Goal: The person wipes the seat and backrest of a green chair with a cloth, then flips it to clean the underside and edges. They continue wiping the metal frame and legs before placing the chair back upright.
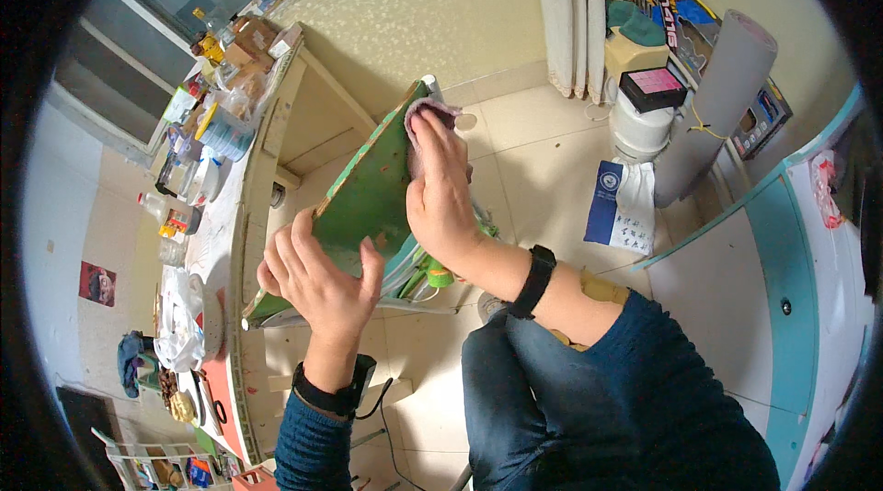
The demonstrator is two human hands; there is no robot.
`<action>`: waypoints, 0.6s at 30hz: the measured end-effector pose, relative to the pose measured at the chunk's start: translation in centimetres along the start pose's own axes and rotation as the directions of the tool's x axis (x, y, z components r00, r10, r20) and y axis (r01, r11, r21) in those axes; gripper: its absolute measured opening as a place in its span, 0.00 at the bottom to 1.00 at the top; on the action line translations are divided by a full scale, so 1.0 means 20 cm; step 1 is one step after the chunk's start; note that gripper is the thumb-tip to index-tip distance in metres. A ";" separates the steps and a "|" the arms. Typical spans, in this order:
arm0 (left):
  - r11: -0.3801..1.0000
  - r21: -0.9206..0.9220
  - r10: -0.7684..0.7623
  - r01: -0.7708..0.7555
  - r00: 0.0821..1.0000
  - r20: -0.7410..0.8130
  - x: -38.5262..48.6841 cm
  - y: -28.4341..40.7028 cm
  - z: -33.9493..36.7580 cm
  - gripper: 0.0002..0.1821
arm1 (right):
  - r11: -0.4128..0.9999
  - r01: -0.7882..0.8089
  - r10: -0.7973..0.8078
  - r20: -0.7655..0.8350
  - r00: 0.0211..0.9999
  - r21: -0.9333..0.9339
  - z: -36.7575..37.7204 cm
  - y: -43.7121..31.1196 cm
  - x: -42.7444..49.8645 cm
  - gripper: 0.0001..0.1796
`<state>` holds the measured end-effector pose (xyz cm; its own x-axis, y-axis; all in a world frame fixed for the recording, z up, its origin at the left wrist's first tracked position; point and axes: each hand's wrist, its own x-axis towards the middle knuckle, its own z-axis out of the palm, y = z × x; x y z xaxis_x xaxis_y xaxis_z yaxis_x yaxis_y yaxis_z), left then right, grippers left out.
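A worn green panel (365,198) with chipped edges stands tilted before me, apparently the top of a small folding table or stool on pale metal tubes. My left hand (324,270) rests at its near left edge, fingers bent over the rim and thumb apart. A pinkish-grey cloth (417,146) lies under my right hand (441,181), whose fingers press it against the panel's right side near the far corner. Below the panel, green and orange items (438,274) show among the tubes; what they are is partly hidden.
At left a long table (259,194) carries bottles, boxes and plastic bags. A white bucket (641,132) with a black box on it, a rolled grey mat (717,105) and a blue-and-white bag (617,208) stand or lie at right. A blue-and-white cabinet (731,291) is nearer.
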<state>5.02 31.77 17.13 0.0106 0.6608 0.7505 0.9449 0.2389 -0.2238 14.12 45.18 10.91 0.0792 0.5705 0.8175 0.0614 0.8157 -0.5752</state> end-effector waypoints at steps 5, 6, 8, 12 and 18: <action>1.000 -0.007 -0.002 0.002 1.000 0.011 0.00 0.00 0.00 0.34 | 0.999 -0.026 0.026 -0.011 1.000 -0.018 0.00 0.01 0.01 0.37; 1.000 -0.003 -0.005 0.005 1.000 0.007 0.00 0.00 0.00 0.34 | 0.994 -0.102 0.103 0.027 0.994 -0.043 -0.01 0.00 0.00 0.37; 1.000 0.004 -0.006 0.006 1.000 0.004 0.00 0.00 0.00 0.34 | 1.000 0.011 -0.011 -0.003 1.000 0.003 -0.01 -0.01 -0.01 0.37; 1.000 0.009 0.007 -0.007 1.000 -0.008 0.00 0.00 0.00 0.34 | 0.995 0.101 -0.100 -0.041 0.994 0.025 -0.02 -0.01 0.00 0.36; 1.000 0.010 -0.008 0.008 1.000 0.011 0.00 0.00 -0.01 0.33 | 0.995 -0.098 0.098 0.014 0.995 -0.018 0.00 -0.01 0.02 0.38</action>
<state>5.07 31.69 17.26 -0.0002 0.6665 0.7455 0.9417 0.2510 -0.2242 14.12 45.21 11.42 0.0707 0.6494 0.7572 0.0716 0.7538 -0.6532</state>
